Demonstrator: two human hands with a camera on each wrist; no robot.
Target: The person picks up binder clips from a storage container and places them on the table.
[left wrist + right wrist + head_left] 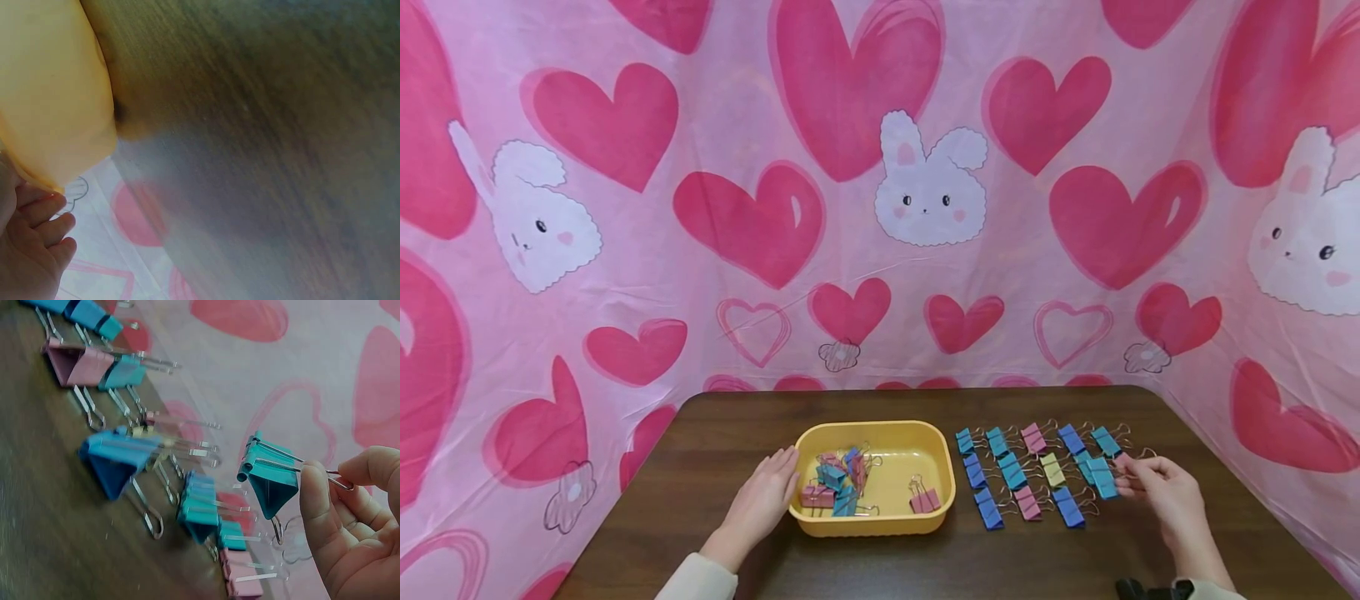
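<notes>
Pinching a teal, wedge-shaped binder clip with wire handles (275,478) by one handle, between thumb and fingertips of the right hand (1172,496), at 3 o'clock from the yellow, rounded-rectangular tray (872,527) on the dark brown wood-grain table (880,571). Resting the left hand (762,492) against the tray's rim at 9 o'clock, with fingers extended and relaxed. Can see inside the tray, toward 9 o'clock, a jumbled heap of pink, teal and blue binder clips (831,477), and at 4 o'clock a lone pink binder clip (925,501). Find, between the tray and the right hand, ordered rows of blue, teal and pink binder clips (1013,472), with a single yellow binder clip (1053,472) (the only one in these rows) among them. Cannot tell whether the held clip touches the table. See at 12 o'clock, beyond the table, a pink cloth printed with red hearts and white rabbits (722,117).
</notes>
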